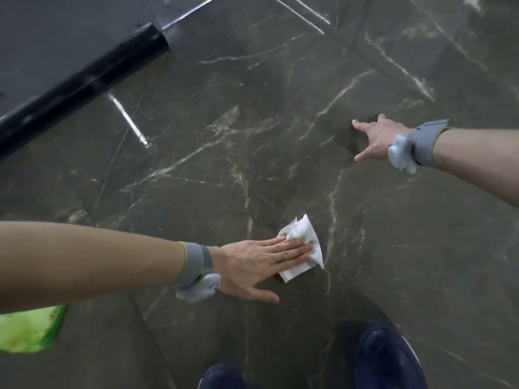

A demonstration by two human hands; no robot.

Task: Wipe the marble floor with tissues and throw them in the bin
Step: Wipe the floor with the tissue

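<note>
While the left hand [252, 265] lies palm-down on the tissue [302, 230], its four fingers [292, 248] are straight and pressed together across the near half of the sheet, and the thumb [261, 296] stands apart on the marble floor [224, 164], on the wearer's side of the tissue. White, crumpled and partly folded, the tissue lies on the floor under those fingers; its far edge and right-hand corner project beyond the fingertips. A grey wristband [196, 262] with a pale grey module on its underside circles the left wrist, to the left of the tissue. Up and to the right of the tissue, well apart from it, the right hand [377, 138] is turned palm-down with its fingers spread wide and nothing held; a dark shadow lies directly beneath it, and whether the palm bears on the floor cannot be told. A matching grey wristband [421, 144] sits on the right wrist. Dark, glossy slabs with pale veins and thin joints extend on every side of the tissue. Below the tissue, at the lower edge of the view, are a dark blue shoe [390, 357] and the toe of a second shoe [222, 374]. Far left of the tissue and lower, partly under the left forearm, lies a bright green packet [31, 329], blurred. Up and left of the tissue, a glossy black skirting [84, 82] runs diagonally along the foot of a dark grey panel [56, 32]
</note>
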